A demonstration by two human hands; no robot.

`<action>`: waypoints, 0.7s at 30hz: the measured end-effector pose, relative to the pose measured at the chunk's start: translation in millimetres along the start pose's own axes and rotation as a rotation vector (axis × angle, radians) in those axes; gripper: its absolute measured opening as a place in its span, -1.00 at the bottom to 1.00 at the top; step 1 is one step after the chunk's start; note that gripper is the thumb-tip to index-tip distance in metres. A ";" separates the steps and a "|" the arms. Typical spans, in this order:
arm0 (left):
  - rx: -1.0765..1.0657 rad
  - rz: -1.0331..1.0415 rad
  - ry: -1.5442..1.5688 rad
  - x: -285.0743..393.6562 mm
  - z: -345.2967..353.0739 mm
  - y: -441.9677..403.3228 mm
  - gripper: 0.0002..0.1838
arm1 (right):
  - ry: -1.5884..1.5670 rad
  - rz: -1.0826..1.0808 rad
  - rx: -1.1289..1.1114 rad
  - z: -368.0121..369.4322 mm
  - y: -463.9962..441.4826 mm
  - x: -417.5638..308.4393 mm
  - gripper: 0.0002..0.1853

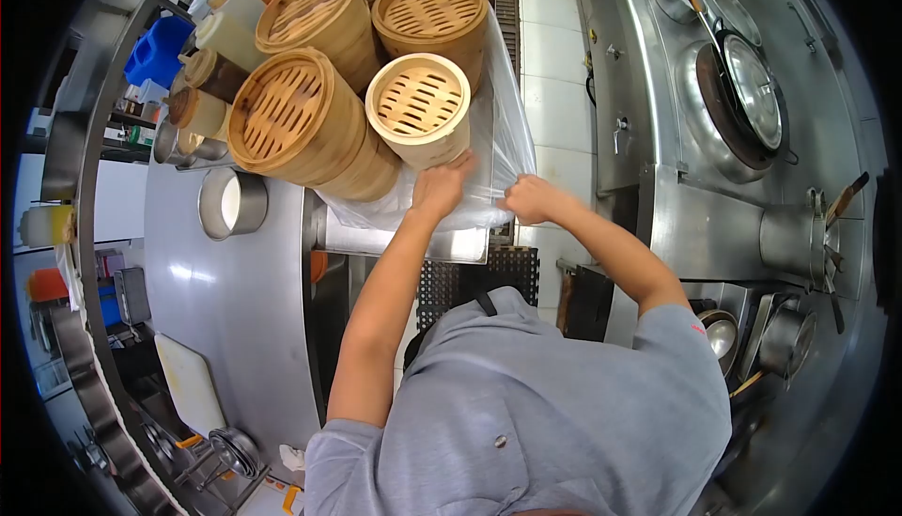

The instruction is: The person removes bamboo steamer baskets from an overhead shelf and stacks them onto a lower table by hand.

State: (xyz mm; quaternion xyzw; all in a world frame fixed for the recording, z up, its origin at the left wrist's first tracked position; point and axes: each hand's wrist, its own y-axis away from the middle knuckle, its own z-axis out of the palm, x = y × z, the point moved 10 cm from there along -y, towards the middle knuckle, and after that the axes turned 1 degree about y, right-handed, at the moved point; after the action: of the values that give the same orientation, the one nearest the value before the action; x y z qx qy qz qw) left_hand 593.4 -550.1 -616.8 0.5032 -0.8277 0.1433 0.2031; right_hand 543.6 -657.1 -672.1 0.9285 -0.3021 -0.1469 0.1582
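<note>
My right hand [536, 199] is closed on the edge of a clear plastic sheet [512, 145], which bunches and stretches at the fingers. My left hand [442, 187] is curled against the foot of a small, pale bamboo steamer stack [419, 102]. Its fingertips are hidden, and the plastic lies around it. Larger bamboo steamers [287, 117] with slatted lids stand close by on the left. Another lidded steamer stack [432, 13] is behind the small one. The sheet lies beneath the stacks, over a metal surface [404, 242].
On the left, a steel counter [225, 295] holds a metal pot [232, 202] with white contents and a white cutting board [188, 380]. Sauce bottles [230, 41] line the back left. To the right are a cooking range with a wok [723, 107] and a utensil pot [789, 239].
</note>
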 end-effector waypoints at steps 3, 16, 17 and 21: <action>-0.282 -0.097 -0.026 -13.5 20.0 14.9 -0.69 | 0.020 -0.068 0.009 10.6 6.7 -16.9 -0.60; 0.017 -0.148 -0.104 -31.0 -58.0 185.9 -0.47 | -0.099 -0.307 0.289 -155.5 -52.2 -148.2 -0.44; 0.267 -0.139 -0.018 -30.3 -108.1 213.2 -0.53 | -0.133 -0.380 0.333 -188.2 -53.1 -176.4 -0.48; 0.901 -0.263 0.047 -31.2 -320.4 400.5 -0.65 | -0.019 -0.593 0.489 -310.4 -40.5 -284.7 -0.55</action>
State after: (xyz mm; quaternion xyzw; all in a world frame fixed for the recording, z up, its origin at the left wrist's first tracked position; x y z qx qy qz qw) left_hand 310.9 -203.2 -364.2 0.6383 -0.6075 0.4727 -0.0005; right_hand 458.4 -389.4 -355.6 0.9845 -0.0478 -0.1187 -0.1200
